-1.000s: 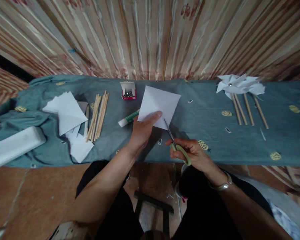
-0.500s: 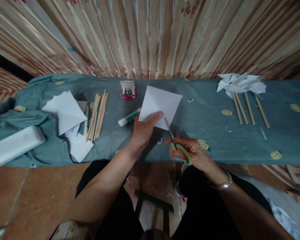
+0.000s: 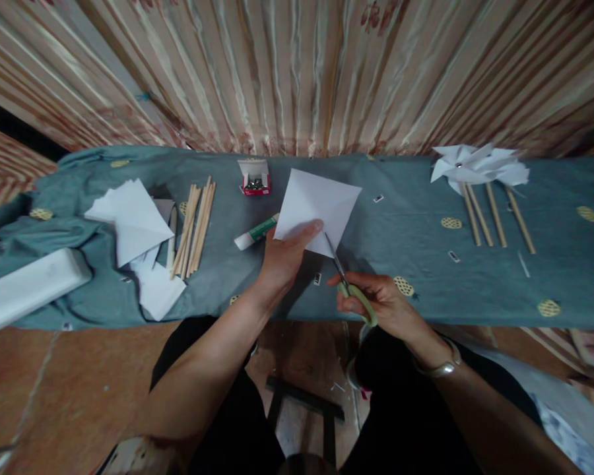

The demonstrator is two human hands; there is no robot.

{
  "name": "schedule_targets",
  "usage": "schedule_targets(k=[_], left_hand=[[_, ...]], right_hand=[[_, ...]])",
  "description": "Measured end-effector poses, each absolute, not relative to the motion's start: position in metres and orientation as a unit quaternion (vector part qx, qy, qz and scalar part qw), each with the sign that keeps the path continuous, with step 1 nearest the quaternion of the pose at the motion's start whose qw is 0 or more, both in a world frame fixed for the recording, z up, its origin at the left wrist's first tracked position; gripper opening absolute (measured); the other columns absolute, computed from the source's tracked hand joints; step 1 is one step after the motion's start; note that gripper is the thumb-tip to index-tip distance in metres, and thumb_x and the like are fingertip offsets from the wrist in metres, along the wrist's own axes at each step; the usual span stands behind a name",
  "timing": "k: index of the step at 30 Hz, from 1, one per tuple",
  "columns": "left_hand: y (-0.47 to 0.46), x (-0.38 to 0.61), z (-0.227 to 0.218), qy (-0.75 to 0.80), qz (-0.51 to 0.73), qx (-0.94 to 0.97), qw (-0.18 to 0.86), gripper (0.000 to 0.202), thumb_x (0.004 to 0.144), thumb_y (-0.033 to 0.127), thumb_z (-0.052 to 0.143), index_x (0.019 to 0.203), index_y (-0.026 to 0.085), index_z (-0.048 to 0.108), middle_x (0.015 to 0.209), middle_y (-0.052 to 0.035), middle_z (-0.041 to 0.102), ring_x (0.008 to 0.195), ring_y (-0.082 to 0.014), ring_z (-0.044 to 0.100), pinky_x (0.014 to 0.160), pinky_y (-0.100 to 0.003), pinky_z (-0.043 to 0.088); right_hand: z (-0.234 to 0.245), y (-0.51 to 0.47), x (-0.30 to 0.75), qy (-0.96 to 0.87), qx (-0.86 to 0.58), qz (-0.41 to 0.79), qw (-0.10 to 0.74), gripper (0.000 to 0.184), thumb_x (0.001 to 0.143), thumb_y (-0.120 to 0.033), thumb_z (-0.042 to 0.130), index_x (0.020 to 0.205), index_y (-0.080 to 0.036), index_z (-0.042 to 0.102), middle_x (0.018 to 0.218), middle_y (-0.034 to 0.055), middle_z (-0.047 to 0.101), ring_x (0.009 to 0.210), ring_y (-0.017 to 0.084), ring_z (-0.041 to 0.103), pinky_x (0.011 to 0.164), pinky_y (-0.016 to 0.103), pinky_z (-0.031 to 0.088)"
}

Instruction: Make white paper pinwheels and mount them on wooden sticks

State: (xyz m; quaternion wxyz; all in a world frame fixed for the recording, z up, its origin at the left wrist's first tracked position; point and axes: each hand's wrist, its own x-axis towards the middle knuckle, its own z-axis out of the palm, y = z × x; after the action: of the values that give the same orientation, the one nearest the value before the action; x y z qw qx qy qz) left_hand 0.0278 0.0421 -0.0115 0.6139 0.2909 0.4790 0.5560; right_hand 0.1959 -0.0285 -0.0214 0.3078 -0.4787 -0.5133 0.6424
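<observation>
My left hand (image 3: pixel 283 258) pinches the near corner of a white paper square (image 3: pixel 321 206), thumb on top, holding it tilted above the blue-grey cloth (image 3: pixel 406 277). In my right hand (image 3: pixel 381 303) are green-handled scissors (image 3: pixel 349 285), gripped through the loops. Their blades point up and left into the paper's lower edge, right beside my left thumb.
A glue stick (image 3: pixel 255 232) lies left of the paper, a small red box of pins (image 3: pixel 254 178) behind it. Wooden sticks (image 3: pixel 194 221) and loose white sheets (image 3: pixel 131 227) sit at left, a white case (image 3: pixel 27 287) at far left. Finished paper pinwheels (image 3: pixel 478 168) on sticks lie at right.
Almost nothing has moved. The paper sits slightly higher and further right than a second ago, and the scissors stay at its lower edge.
</observation>
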Motion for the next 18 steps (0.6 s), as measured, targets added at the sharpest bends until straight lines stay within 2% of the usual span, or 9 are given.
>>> schedule_targets(k=[7,18], left_hand=[[0.0415,0.0276,-0.0104,0.474,0.555,0.289,0.62,0.017,0.065,0.029,0.08,0.079,0.024,0.071,0.094,-0.0042,0.076,0.095,-0.0256,0.069,0.085,-0.038,0.054],[0.0415,0.0271,-0.0092,0.461,0.562,0.282,0.626,0.022,0.062,0.029,0.082,0.079,0.021,0.071,0.091,-0.0042,0.075,0.087,-0.0227,0.068,0.082,-0.036,0.054]], right_hand=[[-0.0223,-0.029,0.1952,-0.506,-0.488,0.64,0.311,0.052,0.068,-0.062,0.077,0.095,-0.018,0.074,0.061,-0.0029,0.052,0.056,0.009,0.043,0.049,0.022,0.036],[-0.0159,-0.0274,0.1927,-0.478,-0.496,0.654,0.312,0.049,0.063,-0.057,0.082,0.09,-0.016,0.075,0.059,-0.0033,0.055,0.051,0.007,0.044,0.047,0.021,0.039]])
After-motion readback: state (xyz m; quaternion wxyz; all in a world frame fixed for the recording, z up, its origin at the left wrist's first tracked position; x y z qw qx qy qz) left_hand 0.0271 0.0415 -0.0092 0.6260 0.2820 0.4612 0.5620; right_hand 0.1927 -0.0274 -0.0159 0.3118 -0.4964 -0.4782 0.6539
